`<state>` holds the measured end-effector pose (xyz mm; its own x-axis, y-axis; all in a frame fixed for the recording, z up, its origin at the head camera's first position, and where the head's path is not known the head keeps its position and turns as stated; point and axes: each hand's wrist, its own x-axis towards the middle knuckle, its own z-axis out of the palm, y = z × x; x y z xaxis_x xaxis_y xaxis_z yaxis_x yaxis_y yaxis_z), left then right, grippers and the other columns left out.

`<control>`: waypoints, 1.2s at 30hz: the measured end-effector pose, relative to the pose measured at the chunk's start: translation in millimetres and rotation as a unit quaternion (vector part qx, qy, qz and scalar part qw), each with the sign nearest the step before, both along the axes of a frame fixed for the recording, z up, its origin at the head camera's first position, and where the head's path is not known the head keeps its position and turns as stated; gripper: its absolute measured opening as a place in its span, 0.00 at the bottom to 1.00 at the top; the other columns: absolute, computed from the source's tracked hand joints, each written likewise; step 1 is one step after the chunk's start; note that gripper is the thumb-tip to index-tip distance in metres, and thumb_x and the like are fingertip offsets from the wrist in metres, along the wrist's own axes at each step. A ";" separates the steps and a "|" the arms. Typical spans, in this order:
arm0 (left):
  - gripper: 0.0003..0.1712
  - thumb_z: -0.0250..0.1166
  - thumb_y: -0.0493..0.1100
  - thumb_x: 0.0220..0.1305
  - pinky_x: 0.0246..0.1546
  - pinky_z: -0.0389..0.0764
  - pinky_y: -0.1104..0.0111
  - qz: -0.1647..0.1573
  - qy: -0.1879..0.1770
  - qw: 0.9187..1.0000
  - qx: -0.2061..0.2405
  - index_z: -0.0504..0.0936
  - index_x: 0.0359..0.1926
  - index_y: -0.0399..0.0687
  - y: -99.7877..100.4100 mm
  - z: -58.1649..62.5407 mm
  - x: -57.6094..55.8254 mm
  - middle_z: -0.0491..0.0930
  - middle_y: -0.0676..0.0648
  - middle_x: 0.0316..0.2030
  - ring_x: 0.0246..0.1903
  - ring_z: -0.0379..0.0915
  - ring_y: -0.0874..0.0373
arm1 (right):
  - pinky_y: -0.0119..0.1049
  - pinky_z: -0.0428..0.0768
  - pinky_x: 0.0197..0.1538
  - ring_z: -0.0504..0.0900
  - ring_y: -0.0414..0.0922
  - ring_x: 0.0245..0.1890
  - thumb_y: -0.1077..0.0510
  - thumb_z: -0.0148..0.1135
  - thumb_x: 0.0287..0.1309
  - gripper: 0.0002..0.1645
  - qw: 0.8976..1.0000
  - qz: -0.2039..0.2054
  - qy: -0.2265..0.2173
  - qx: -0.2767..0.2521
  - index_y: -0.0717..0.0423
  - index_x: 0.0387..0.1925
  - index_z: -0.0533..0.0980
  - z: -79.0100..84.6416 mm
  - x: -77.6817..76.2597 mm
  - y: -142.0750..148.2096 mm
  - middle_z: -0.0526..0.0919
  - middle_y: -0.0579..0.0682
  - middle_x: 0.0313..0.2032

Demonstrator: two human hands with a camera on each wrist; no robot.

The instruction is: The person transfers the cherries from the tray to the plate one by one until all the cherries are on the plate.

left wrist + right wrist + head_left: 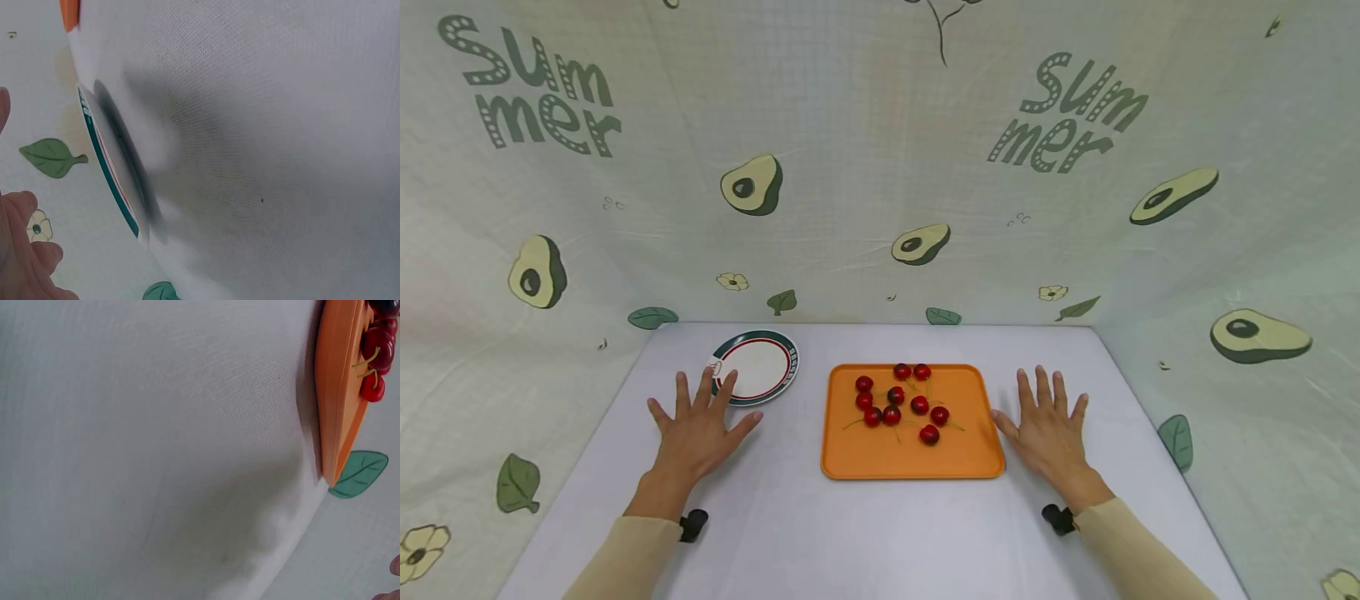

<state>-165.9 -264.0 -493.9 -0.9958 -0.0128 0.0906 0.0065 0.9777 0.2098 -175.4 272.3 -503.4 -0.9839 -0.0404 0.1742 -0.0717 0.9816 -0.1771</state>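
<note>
An orange tray (880,460) lies on the white table, bearing several dark red cherries (929,435), some with green stems. To its left is a round white plate (758,367) with a green rim and a red ring. My left hand (696,437) is spread with straight fingers and holds nothing; its fingertips overlap the plate's near left edge in the head view. My right hand (1051,429), also spread and holding nothing, is beside the tray's right edge, its thumb nearest the tray. In the right wrist view the tray's side (334,394) and a few cherries (378,350) show.
The white table (775,533) is bounded by a pale cloth (850,183) printed with avocados, leaves and lettering, at the back and both sides. A small black device (694,525) sits at the left wrist and another black device (1058,519) at the right wrist.
</note>
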 end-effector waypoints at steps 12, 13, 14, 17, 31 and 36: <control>0.55 0.54 0.78 0.68 0.69 0.28 0.18 0.007 0.014 1.000 0.004 0.59 0.82 0.48 1.2 -4.1 0.9 0.48 0.29 0.81 0.79 0.30 0.21 | 0.81 0.36 0.75 0.42 0.72 0.81 0.35 0.60 0.72 0.55 1.000 0.020 0.009 -0.011 0.62 0.83 0.51 -0.9 -6.7 -23.5 0.46 0.70 0.81; 0.55 0.54 0.78 0.69 0.69 0.28 0.18 0.007 0.017 1.000 0.004 0.59 0.82 0.48 1.1 -3.9 0.6 0.48 0.29 0.81 0.79 0.30 0.21 | 0.80 0.36 0.75 0.42 0.72 0.81 0.36 0.60 0.72 0.55 1.000 0.023 0.011 -0.011 0.62 0.83 0.51 -0.2 -8.0 -27.8 0.46 0.70 0.81; 0.55 0.54 0.78 0.69 0.69 0.29 0.18 0.006 0.019 1.000 0.005 0.59 0.82 0.48 1.0 -3.5 0.1 0.49 0.29 0.81 0.79 0.31 0.21 | 0.80 0.38 0.76 0.43 0.72 0.81 0.36 0.60 0.72 0.54 1.000 0.026 0.015 -0.010 0.62 0.83 0.51 0.8 -9.6 -32.7 0.47 0.70 0.81; 0.53 0.55 0.76 0.70 0.69 0.29 0.18 0.005 0.023 1.000 0.006 0.58 0.82 0.47 0.2 -0.3 -2.3 0.49 0.28 0.80 0.79 0.31 0.20 | 0.79 0.38 0.77 0.43 0.70 0.82 0.35 0.58 0.73 0.54 0.999 0.041 0.021 -0.015 0.62 0.83 0.51 6.0 -15.6 -51.5 0.47 0.69 0.82; 0.50 0.55 0.67 0.75 0.74 0.37 0.24 0.008 -0.001 1.000 0.013 0.56 0.82 0.38 -22.9 8.9 -37.5 0.49 0.24 0.79 0.79 0.34 0.20 | 0.66 0.46 0.83 0.44 0.61 0.84 0.35 0.48 0.79 0.49 0.986 0.164 -0.023 0.015 0.62 0.83 0.50 38.8 -58.8 -188.5 0.49 0.62 0.83; 0.50 0.56 0.66 0.76 0.76 0.40 0.26 0.012 -0.021 1.000 0.017 0.55 0.81 0.35 -31.7 8.1 -48.1 0.49 0.23 0.79 0.78 0.36 0.20 | 0.65 0.46 0.83 0.45 0.60 0.84 0.33 0.48 0.78 0.50 0.980 0.193 -0.047 0.022 0.60 0.84 0.51 36.8 -73.2 -231.9 0.49 0.59 0.84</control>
<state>-214.0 -295.8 -485.8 -0.9981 -0.0386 0.0485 -0.0257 0.9698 0.2426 -248.6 40.3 -466.6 -0.9052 -0.4187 0.0736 -0.4251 0.8909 -0.1598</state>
